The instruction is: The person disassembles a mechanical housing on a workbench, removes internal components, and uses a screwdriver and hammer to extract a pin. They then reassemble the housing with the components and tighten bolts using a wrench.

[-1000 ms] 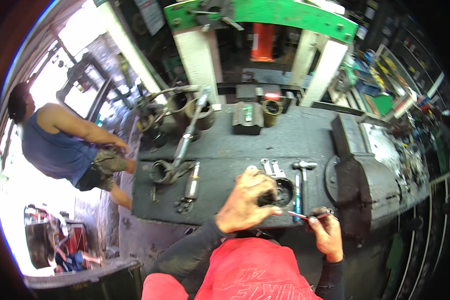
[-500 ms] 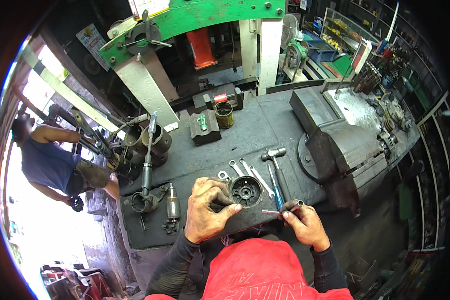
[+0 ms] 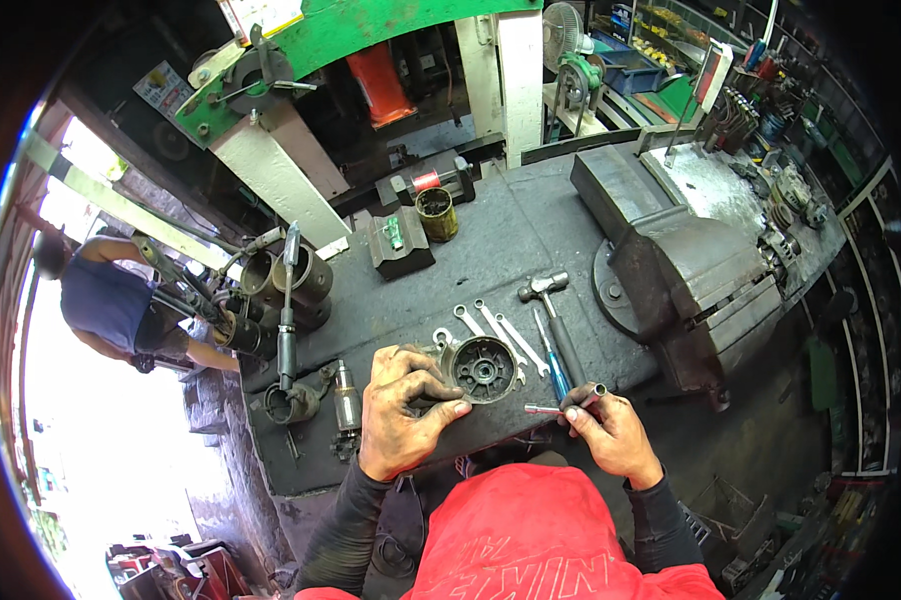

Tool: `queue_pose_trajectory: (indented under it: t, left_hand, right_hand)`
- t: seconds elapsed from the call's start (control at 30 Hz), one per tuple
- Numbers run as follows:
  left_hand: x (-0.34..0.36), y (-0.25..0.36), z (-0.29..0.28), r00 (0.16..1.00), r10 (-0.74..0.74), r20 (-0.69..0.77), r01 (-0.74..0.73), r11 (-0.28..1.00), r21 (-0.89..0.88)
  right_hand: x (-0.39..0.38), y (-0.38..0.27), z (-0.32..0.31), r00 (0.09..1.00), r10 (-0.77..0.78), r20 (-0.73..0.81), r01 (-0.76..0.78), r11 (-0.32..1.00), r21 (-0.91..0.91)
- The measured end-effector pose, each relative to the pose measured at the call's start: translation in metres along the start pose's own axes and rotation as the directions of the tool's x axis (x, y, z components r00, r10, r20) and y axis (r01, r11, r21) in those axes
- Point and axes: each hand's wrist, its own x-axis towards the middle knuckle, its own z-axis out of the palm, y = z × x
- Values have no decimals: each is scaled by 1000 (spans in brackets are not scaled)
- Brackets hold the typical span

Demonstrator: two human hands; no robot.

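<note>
Head view looks down on a long dark steel workbench [image 3: 531, 240] running from near left to far right. Behind it at the far side stands a green and white hydraulic press frame [image 3: 371, 30]. A heavy grey bench vise [image 3: 691, 275] sits at the bench's right end. Far of centre, a small rusty tin can [image 3: 437, 214] stands upright; what it holds I cannot tell. A steel hammer [image 3: 549, 300] and three open-ended spanners [image 3: 496, 335] lie within reach, just right of the work. At the near edge, the left hand [image 3: 403, 410] curls around a round dark metal housing [image 3: 483, 368], pinning it flat on the bench, probably to steady it. The right hand [image 3: 611, 432] is closed on a thin metal socket driver [image 3: 566, 405], its tip pointing left toward the housing.
</note>
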Motion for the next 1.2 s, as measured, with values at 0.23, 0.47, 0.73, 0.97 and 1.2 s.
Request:
queue_pose_trajectory:
  t: [0.23, 0.47, 0.73, 0.97, 1.2]
  left_hand:
    - [3, 7, 7, 996, -31, -82, 31, 1000, 4]
    - [-2, 3, -8, 999, -1, 46, 3, 999, -37]
    - [-5, -3, 10, 994, -35, -100, 27, 996, -79]
    - [-3, -3, -6, 998, 24, 54, -20, 997, -72]
    - [1, -11, -9, 981, 103, 165, -111, 993, 36]
  right_hand:
    - [1, 0, 3, 1000, -5, 6, 4, 1000, 25]
    - [0, 2, 1, 1000, 2, -4, -2, 1000, 18]
    - [0, 2, 8, 1000, 8, 19, -9, 1000, 24]
    - [0, 0, 12, 1000, 26, -2, -26, 999, 27]
    - [6, -1, 17, 1000, 17, 11, -17, 1000, 5]
